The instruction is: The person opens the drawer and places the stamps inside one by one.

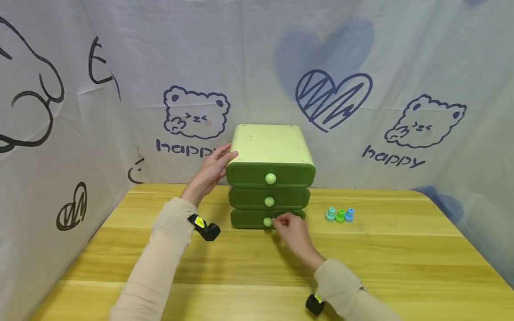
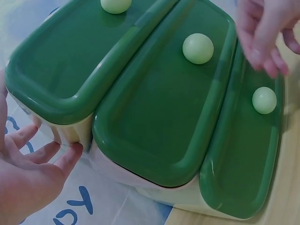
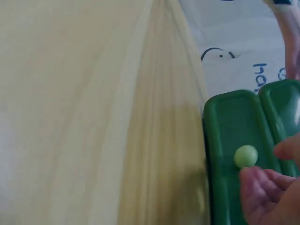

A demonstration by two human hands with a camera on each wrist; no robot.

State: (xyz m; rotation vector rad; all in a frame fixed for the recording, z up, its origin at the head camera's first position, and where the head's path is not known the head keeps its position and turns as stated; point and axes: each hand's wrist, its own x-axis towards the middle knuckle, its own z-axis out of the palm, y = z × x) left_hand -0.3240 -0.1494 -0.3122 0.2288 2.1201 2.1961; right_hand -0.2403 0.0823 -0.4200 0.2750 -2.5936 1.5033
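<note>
my right hand [image 1: 295, 234] is at the pale bottom knob [image 1: 267, 221] on the bottom drawer front [image 1: 246, 219], just below the middle of the head view. its thumb and fingertips are parted, just beside the ball and not closed round it; whether one fingertip grazes it, i can't tell. my left hand [image 1: 210, 171] has its fingers spread against the side of the green three-drawer cabinet [image 1: 271, 145], left of the frame's centre, and grips nothing.

to work this knob well, i judge, i'd bring thumb and forefinger behind the ball's widest part, since it looks smooth and could slip from a tip-only pinch. any pull should run straight toward the bottom of the frame, low and level, so the drawer doesn't bind. my left fingers should press lightly to stop the cabinet sliding or turning, and my right knuckles should keep off the middle drawer front [image 1: 248, 198] just above.

for room, the tabletop [image 1: 249, 276] lies open between my forearms down to the lower edge of the frame. the printed cloth [image 1: 257, 67] rises behind the cabinet, so there seems little slack that way. right of centre, three small cone-shaped pieces [image 1: 340, 216] stand near the cabinet but apart from it; my elbow and wrist should swing wide of them.
</note>
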